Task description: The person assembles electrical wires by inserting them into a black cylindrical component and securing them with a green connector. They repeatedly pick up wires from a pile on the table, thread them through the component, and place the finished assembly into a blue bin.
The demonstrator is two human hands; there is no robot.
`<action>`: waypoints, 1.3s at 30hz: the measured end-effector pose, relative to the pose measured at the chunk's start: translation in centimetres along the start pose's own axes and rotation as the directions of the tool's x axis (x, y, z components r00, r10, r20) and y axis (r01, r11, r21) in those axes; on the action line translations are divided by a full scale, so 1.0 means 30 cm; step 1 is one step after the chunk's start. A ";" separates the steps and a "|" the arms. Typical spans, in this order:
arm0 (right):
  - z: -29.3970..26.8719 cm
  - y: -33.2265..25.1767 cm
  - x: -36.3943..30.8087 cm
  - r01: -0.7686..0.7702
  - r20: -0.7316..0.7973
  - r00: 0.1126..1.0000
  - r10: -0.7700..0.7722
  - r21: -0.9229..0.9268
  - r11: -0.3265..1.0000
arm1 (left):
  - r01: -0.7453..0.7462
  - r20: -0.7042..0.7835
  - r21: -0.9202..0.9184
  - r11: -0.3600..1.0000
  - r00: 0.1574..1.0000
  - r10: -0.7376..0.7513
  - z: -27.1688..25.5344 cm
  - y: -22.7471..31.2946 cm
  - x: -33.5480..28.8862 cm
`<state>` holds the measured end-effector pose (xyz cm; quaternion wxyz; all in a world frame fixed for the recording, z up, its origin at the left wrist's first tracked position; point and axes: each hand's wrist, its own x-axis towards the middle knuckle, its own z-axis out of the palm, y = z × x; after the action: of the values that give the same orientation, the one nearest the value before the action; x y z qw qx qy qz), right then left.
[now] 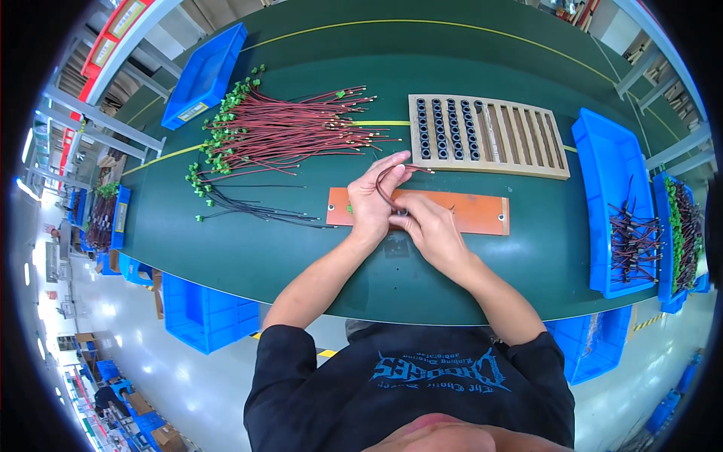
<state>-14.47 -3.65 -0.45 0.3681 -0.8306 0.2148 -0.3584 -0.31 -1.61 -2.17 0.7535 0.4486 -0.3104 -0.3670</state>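
Note:
My left hand is closed around a dark red wire, which curves up past the fingers and ends in bare tips toward the right. Close against it, my right hand pinches a small black ring-shaped core at the wire's lower part. How far the wire passes through the core is hidden by the fingers. Both hands are over an orange board with a screw at each end. Just behind them stands a wooden rack of long slots, its left slots holding rows of black cores.
Left of the rack lies a wide bundle of dark red wires with green connectors, and black wires in front of it. A blue tray sits at the back left. On the right, another blue tray holds wire pieces with black cores.

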 end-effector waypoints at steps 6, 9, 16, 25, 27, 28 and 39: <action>-0.173 -0.004 0.009 -0.107 -0.059 0.994 0.091 -0.371 0.922 | -0.068 0.091 0.199 0.978 0.995 0.051 -0.022 -0.026 -0.012; -0.183 0.101 -0.031 -0.324 -0.096 0.943 0.320 -0.028 0.946 | -0.055 0.120 0.175 0.983 0.992 0.035 -0.001 -0.028 -0.013; -0.149 0.128 -0.027 -0.458 -0.026 0.855 0.518 0.431 0.777 | 0.020 0.127 0.102 0.995 0.991 -0.033 -0.013 -0.037 -0.019; -0.155 0.135 -0.028 -0.440 -0.029 0.865 0.501 0.433 0.786 | 0.170 0.180 -0.009 0.985 0.970 -0.166 -0.019 -0.008 -0.025; -0.157 0.141 -0.034 -0.434 -0.034 0.868 0.496 0.433 0.790 | 0.163 0.218 -0.010 0.987 0.963 -0.157 -0.027 -0.010 -0.030; -0.158 0.145 -0.037 -0.429 -0.037 0.870 0.491 0.434 0.792 | 0.126 0.245 0.027 0.992 0.961 -0.129 -0.033 -0.011 -0.032; -0.161 0.135 -0.034 -0.446 -0.031 0.864 0.502 0.414 0.794 | 0.041 0.298 0.074 0.996 0.953 -0.062 -0.048 -0.005 -0.042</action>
<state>-19.14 -7.81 -1.73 0.5893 -0.6315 0.3650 -0.3474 0.11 0.03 -3.06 0.6725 0.4206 -0.4213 -0.4397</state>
